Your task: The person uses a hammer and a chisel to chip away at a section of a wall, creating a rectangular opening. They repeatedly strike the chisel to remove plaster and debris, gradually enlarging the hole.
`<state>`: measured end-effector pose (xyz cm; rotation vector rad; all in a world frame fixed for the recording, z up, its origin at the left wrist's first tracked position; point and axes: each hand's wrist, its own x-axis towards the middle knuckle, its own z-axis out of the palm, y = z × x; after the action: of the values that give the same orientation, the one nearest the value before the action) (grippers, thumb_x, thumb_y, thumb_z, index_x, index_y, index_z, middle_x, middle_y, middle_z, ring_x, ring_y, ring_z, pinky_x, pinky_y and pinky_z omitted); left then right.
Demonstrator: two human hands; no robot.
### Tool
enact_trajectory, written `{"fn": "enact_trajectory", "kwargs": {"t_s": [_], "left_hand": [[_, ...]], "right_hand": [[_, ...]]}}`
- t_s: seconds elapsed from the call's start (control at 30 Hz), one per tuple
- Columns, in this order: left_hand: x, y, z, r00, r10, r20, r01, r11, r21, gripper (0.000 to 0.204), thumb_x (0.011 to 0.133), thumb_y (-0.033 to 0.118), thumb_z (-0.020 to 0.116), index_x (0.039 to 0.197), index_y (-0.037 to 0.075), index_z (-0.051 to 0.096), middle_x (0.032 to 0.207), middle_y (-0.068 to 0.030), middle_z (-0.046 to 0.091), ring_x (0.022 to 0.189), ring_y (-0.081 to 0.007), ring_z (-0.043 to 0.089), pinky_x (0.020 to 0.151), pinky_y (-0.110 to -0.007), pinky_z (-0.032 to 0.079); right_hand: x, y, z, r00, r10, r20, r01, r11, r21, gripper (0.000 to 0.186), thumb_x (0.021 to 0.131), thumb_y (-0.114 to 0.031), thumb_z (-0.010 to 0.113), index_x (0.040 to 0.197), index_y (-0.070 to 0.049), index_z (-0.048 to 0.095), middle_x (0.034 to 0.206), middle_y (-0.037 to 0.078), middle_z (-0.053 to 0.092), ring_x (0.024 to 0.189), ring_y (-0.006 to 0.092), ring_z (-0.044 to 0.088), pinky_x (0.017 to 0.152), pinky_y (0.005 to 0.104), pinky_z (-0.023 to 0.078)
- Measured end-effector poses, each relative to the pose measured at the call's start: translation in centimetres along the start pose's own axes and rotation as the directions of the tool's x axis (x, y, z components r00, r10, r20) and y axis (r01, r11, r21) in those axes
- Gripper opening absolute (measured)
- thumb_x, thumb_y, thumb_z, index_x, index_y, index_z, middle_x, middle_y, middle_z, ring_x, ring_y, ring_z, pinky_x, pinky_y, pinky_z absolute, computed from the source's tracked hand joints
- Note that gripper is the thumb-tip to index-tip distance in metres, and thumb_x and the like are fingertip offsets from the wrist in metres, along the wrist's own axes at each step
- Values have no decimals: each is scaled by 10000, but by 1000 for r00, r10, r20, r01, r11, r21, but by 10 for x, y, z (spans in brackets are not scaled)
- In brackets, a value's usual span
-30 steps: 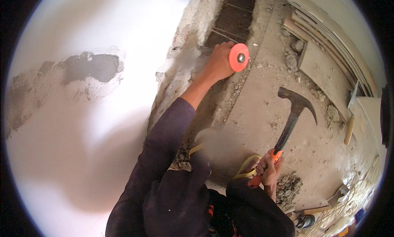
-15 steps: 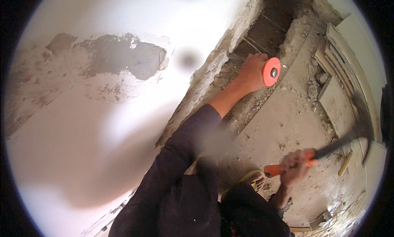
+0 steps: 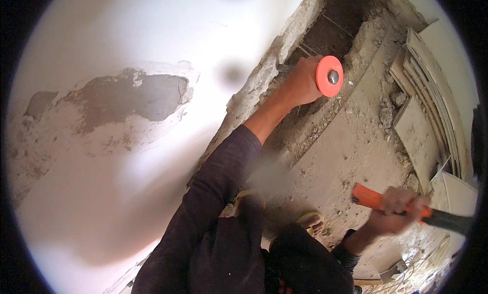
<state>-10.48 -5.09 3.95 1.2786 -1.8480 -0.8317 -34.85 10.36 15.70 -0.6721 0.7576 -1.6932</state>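
One orange-guarded chisel (image 3: 325, 78) passes through the curled left fingers (image 3: 308, 67).

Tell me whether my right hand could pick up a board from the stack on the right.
Probably not as things stand: the right hand is closed around an orange-and-black handle, so it isn't free. Otherwise, the way up to the stack of boards looks fairly open.

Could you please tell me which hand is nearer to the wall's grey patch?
Left: the left hand grips the chisel right of the grey patch; the right hand, holding the hammer, is farther right and lower in view.
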Motion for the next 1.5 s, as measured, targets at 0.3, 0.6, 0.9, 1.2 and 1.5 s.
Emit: {"fn": "enact_trajectory", "kwargs": {"t_s": [0.3,0.6,0.9,1.2,1.5], "left_hand": [[-6,0,3,999,-23,39,25,999,-44,252,680,159,695,876,34,597,835,-171,602,785,-352,590,684,-403,487],[7,7,-6,1000,-2,6,2,999,-52,250,661,138,709,851,26,592,843,-174,607,794,-351,593,683,-403,488],[-4,-13,-18,1000,14,-13,-15,998,-57,278,681,177,709,894,37,597,870,-172,617,814,-351,600,705,-401,492],[4,-10,-3,997,49,67,-40,991,-129,280,689,145,705,912,21,589,905,-189,612,830,-332,603,719,-376,482],[-8,-15,6,995,74,72,-78,995,60,318,697,182,697,980,82,593,975,-121,586,936,-305,541,797,-412,397]], "right_hand": [[-41,57,1,813,490,-315,-581,724,-372,92,867,-153,516,860,-82,459,574,-35,406,424,56,391,372,201,343],[-41,55,-45,986,-143,-91,52,767,-640,157,904,-239,434,814,-110,437,595,-22,400,453,64,362,390,207,326],[-21,20,-17,940,339,23,-336,916,219,188,912,-317,461,1040,-180,477,602,-51,399,421,57,331,373,185,308],[-56,89,-9,814,422,-400,-565,734,-377,182,840,-211,538,725,-72,513,535,-29,453,462,67,422,407,262,338],[-39,25,0,918,251,-308,-385,757,-528,79,871,-119,477,834,-50,465,547,-35,429,429,47,410,374,209,327]]}}
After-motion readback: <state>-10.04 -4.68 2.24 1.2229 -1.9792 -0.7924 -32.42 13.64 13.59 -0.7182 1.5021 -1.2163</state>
